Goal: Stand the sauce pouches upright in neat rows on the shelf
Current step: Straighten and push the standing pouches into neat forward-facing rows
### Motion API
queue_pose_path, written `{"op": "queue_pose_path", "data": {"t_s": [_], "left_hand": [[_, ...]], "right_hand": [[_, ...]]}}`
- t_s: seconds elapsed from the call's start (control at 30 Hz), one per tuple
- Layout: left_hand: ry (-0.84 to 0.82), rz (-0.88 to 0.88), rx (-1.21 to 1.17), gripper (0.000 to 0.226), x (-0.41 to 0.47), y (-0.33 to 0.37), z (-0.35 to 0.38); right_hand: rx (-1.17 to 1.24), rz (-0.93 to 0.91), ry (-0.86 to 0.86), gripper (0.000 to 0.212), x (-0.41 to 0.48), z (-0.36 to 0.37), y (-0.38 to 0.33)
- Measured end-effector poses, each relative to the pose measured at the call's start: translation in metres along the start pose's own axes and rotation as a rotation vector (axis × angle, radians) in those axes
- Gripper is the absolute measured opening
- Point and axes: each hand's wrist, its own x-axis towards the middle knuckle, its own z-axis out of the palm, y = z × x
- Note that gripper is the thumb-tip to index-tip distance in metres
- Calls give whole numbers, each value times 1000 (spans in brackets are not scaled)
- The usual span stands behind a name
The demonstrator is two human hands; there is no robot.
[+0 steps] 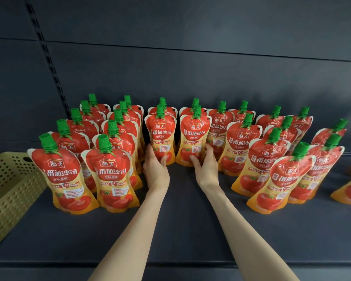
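Left hand (156, 169) gripping the base of one upright pouch (161, 134), right hand (206, 167) curling round its neighbour pouch (194, 136), both standing on the shelf (186, 230).

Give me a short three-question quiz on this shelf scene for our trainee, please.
1. True or false: the left hand holds the left middle pouch by its green cap.
2. Where is the yellow basket? A: left of the pouches; B: behind the pouches; C: right of the pouches.
3. Fill in: the right hand holds ___ pouch.
Key: 1 false, it grips the lower body of the pouch; 2 A; 3 one, the right middle pouch.
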Motion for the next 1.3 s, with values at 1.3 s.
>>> {"op": "queue_pose_path", "data": {"t_s": [1.3], "left_hand": [[-137,-15,-299,57,-219,116,99]], "right_hand": [[249,-109,43,65,-63,-267,105]]}}
